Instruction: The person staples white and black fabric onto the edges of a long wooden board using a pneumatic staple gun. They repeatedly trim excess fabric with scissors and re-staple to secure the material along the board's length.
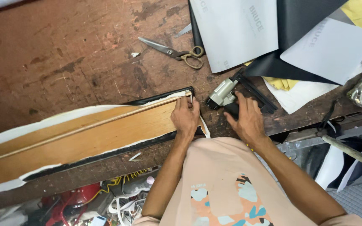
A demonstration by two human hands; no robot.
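Scarred workbench (63,54), left hand (185,118) flat, pressing wooden panel (84,136), right hand (248,121) gripping staple gun (227,95)

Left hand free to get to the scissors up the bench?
Probably yes. The left hand presses the end of the wooden panel, holding nothing. Only bare worn benchtop lies between it and the scissors; the staple gun sits off to the right.

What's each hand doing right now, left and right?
Left hand: pressing flat on the end of the wooden panel, fabric edge under its fingers.
Right hand: gripping the staple gun.
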